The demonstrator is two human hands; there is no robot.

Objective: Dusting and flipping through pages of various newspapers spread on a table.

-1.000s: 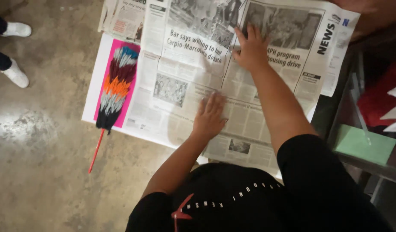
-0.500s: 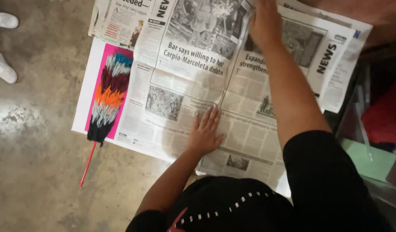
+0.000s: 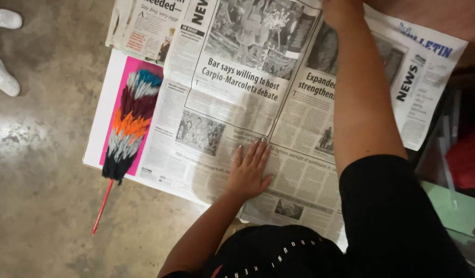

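A large newspaper spread [image 3: 222,98] lies flat over a white board [image 3: 101,128]. My left hand [image 3: 250,172] rests palm down on the lower middle of the page, fingers slightly apart, holding nothing. My right hand [image 3: 340,10] reaches to the top edge of the paper, and most of it is cut off by the frame, so its fingers cannot be read. A multicoloured feather duster [image 3: 132,121] with a thin red handle [image 3: 102,206] lies on a pink sheet [image 3: 119,82] at the left, partly under the newspaper's edge.
Another folded newspaper [image 3: 145,28] lies at the top left. The floor [image 3: 41,180] is bare concrete. Another person's white shoes [image 3: 3,77] stand at the far left. Green and red items [image 3: 459,206] sit in shadow at the right.
My right hand has slid up the page from its middle to the top edge. My left hand stays pressed on the lower page. The view has shifted slightly.
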